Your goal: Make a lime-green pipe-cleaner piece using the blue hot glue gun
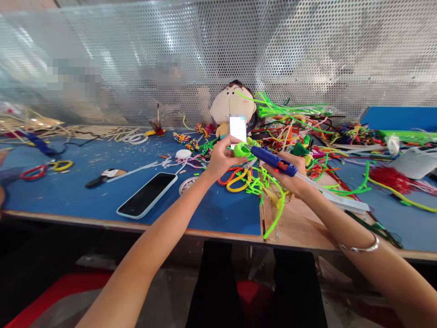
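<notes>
My right hand (289,172) is wrapped round a blue hot glue gun (269,158), with a pale glue stick sticking out of its back end and a red light glowing on it. Its nozzle points left, at a bright green fuzzy pipe-cleaner piece (241,149). Whether the nozzle touches the piece I cannot tell. My left hand (221,157) pinches that green piece between thumb and fingers. Beneath both hands lie scissors with orange and yellow handles (239,180), among short green pipe-cleaner cuttings (254,184). Behind the green piece stands a lit phone screen (238,130).
A plush doll (234,105) leans on the perforated metal screen (136,59). Heaps of coloured pipe cleaners (300,123) spread to the right. On the left lie a dark-screened phone (148,195), red-and-yellow scissors (48,169) and another blue glue gun (43,143).
</notes>
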Action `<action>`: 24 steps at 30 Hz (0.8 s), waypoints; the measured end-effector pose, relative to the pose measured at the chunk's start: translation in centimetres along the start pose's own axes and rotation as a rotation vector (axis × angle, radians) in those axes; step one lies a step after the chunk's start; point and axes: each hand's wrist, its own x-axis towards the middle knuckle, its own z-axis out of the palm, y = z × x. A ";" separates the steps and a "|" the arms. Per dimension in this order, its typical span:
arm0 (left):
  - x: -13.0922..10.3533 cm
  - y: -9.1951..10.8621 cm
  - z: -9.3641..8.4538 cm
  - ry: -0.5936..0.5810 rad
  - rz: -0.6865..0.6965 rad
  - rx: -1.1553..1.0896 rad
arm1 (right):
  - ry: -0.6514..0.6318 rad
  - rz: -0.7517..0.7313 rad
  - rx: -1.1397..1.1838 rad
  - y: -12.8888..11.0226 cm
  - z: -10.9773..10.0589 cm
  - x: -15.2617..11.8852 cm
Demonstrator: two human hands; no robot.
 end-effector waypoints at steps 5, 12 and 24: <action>-0.1 -0.1 -0.1 0.090 0.111 0.237 | -0.028 -0.013 -0.080 0.2 0.1 0.0; 0.1 -0.3 -0.3 0.243 0.144 0.246 | -0.190 0.118 -0.388 1.5 0.5 0.5; 0.1 -0.1 0.3 0.146 0.044 0.028 | -0.558 0.259 -0.278 2.1 1.6 0.2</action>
